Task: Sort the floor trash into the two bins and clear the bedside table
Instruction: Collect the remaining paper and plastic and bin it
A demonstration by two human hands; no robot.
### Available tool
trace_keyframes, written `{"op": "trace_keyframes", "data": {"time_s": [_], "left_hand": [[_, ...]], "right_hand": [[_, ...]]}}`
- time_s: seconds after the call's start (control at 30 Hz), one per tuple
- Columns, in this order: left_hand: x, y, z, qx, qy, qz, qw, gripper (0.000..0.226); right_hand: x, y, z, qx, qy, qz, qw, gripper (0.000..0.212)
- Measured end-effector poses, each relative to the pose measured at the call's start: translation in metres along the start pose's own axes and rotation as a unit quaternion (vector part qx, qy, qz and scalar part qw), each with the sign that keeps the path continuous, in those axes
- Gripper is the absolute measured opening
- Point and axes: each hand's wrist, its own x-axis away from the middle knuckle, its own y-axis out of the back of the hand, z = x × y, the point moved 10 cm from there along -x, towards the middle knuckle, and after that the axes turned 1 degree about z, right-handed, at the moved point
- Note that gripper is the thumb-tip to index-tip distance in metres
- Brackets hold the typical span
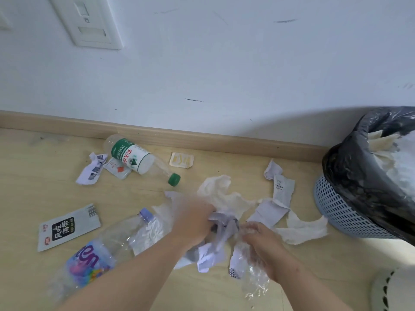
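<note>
Paper (213, 253), crumpled into a wad, is gripped in our left hand (195, 218), fingers curled round it just above the floor (27, 176). Our right hand (261, 240), just beside it, is clenched on clear film (256, 281) that hangs under the palm. Motion blur smears the left hand, so we cannot pick out single fingers, and the film hides whatever lies under the right. Both forearms reach in from the lower edge and angle toward each other, backs of the hands up.

Around them lies loose trash. A tissue (219, 189) is just beyond the left hand and a receipt (283, 191) lies further right. A crushed bottle (89, 259) lies by the left forearm, with a packet (67, 227) to its left. A green bottle (130, 154) lies near the skirting (224, 142). Our bin (334, 207), lined with a black bag (350, 171), stands at the right by the wall, cut off by the frame.
</note>
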Motion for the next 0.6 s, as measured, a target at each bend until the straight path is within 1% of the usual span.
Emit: {"op": "trace_keyframes", "data": {"time_s": [0.1, 0.17, 0.23, 0.27, 0.33, 0.37, 0.4, 0.43, 0.5, 0.53, 0.6], "left_hand": [[0.018, 0.016, 0.008, 0.098, 0.0, -0.027, 0.995, 0.044], [0.034, 0.035, 0.012, 0.123, -0.022, -0.058, 0.99, 0.052], [0.052, 0.051, 0.018, 0.116, -0.039, -0.089, 0.989, 0.059], [0.06, 0.054, 0.025, 0.101, -0.03, -0.111, 0.988, 0.065], [0.072, 0.056, 0.037, 0.05, 0.019, -0.151, 0.987, 0.073], [0.076, 0.053, 0.04, 0.015, 0.051, -0.147, 0.988, 0.074], [0.078, 0.044, 0.042, -0.023, 0.082, -0.114, 0.99, 0.073], [0.08, 0.028, 0.042, -0.056, 0.097, -0.06, 0.992, 0.073], [0.085, -0.009, 0.04, -0.058, 0.1, 0.068, 0.991, 0.086], [0.09, -0.025, 0.038, -0.048, 0.096, 0.114, 0.988, 0.092], [0.095, -0.045, 0.035, -0.065, 0.082, 0.154, 0.983, 0.092]], "right_hand": [[0.014, 0.008, 0.017, 0.011, 0.02, -0.002, 1.0, 0.017], [0.021, 0.014, 0.033, 0.022, 0.041, 0.006, 0.999, 0.015], [0.026, 0.028, 0.048, 0.028, 0.058, -0.013, 0.998, 0.016], [0.029, 0.038, 0.051, 0.031, 0.059, -0.031, 0.997, 0.016], [0.032, 0.055, 0.05, 0.044, 0.057, -0.061, 0.996, 0.019], [0.035, 0.063, 0.048, 0.06, 0.057, -0.072, 0.994, 0.021], [0.037, 0.069, 0.045, 0.077, 0.058, -0.074, 0.993, 0.022], [0.041, 0.073, 0.041, 0.091, 0.059, -0.071, 0.992, 0.024], [0.044, 0.08, 0.032, 0.11, 0.053, -0.061, 0.991, 0.026], [0.045, 0.084, 0.025, 0.119, 0.045, -0.059, 0.99, 0.027], [0.048, 0.089, 0.007, 0.137, 0.018, -0.054, 0.989, 0.032]]}}
